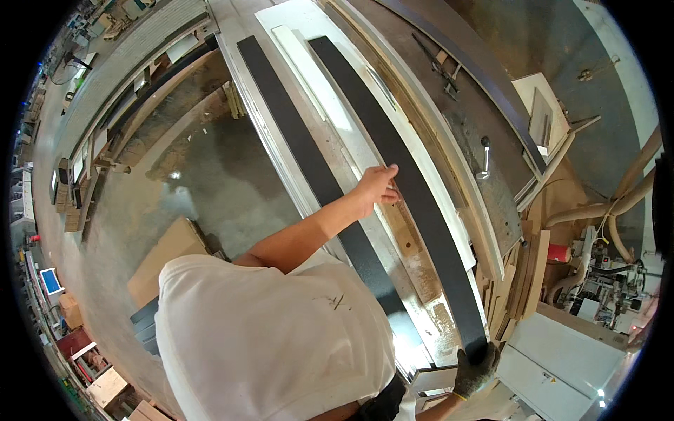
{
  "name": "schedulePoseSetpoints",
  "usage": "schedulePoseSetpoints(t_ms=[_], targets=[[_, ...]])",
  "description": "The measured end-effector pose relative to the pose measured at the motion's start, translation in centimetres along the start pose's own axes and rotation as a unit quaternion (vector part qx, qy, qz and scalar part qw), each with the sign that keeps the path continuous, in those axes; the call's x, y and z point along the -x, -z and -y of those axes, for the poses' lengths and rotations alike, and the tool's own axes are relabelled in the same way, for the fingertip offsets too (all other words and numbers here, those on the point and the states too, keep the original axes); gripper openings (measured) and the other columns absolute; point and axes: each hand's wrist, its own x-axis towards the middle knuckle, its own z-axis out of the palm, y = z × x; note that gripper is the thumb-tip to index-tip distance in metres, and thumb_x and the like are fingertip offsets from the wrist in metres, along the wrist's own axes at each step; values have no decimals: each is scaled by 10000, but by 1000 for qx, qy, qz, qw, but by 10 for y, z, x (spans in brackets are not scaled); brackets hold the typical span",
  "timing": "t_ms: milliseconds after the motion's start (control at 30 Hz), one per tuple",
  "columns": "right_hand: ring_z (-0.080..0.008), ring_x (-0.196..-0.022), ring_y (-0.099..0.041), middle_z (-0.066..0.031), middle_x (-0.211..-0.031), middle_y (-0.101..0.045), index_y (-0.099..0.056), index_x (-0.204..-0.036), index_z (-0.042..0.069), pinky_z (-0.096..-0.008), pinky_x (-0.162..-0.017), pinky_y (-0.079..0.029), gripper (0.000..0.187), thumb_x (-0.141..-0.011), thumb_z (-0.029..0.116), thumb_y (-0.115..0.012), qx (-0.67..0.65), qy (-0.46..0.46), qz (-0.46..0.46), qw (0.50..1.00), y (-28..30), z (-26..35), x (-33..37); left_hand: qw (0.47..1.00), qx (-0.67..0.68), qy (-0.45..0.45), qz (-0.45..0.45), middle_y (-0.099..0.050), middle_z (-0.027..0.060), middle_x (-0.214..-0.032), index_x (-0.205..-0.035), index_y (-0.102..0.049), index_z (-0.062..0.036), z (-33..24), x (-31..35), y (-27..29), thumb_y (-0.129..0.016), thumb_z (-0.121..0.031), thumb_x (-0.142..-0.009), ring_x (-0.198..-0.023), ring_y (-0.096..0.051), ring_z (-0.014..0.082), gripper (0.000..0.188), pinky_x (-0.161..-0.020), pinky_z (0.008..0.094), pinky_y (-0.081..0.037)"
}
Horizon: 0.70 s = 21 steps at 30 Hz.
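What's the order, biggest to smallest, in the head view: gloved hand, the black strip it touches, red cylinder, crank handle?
1. Black strip
2. Gloved hand
3. Red cylinder and crank handle: too alike to rank

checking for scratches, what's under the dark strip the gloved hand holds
A white surface shows along the far side of the dark strip; whatever lies directly beneath is covered by the strip itself.

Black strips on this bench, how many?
2: left strip, partly hidden by the left arm; right strip, with left hand at its edge, right hand at its near end.
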Motion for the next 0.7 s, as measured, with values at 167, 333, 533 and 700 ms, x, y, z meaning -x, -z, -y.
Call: schedulePoseSetpoints(t_ms=[167, 333, 533, 700], targets=[[-404, -1150, -583, -215, -1231, -595, -587, -1326, -22, -475, -970, -493, 850, -540, 129, -875, -39, -24, 46, 998, 53, 20, -28, 980, -153, 3, 124, -733, 143, -896, -987, -662, -15, -25, -6, 4, -579, -467, -1018, -818, -737, 243, 460, -731, 345, -575], [-404, -1191, -575, -210, -1292, -592, -575, -1356, -23, -486, -1035, -474, 900, -515, 55, -887, -6, -68, 33, 997, 69, -5, -29, 864, -347, -355, -82, -721, 110, -733, -918, -749, -58, -91, -101, 65, -646, -421, -951, -695, -705, 208, 379, -671, 381, -540], [-428, -1018, -678, -270, -1165, -687, -719, -1186, -18, -515, -853, -572, 702, -600, 270, -976, 25, 114, -39, 992, 87, 29, -82, 714, -462, -406, -334, -735, 147, -1125, -1251, -693, -147, -222, -239, 163, -566, -395, -983, -1043, -688, 366, 387, -900, 455, -532], [-412, -986, -678, -250, -1132, -695, -702, -1199, -40, -518, -831, -573, 694, -631, 256, -970, 110, 143, -22, 983, 104, 35, -88, 711, -579, -286, -277, -714, 139, -1213, -1357, -645, -174, -233, -280, 142, -546, -399, -994, -1124, -667, 350, 439, -993, 459, -503]])
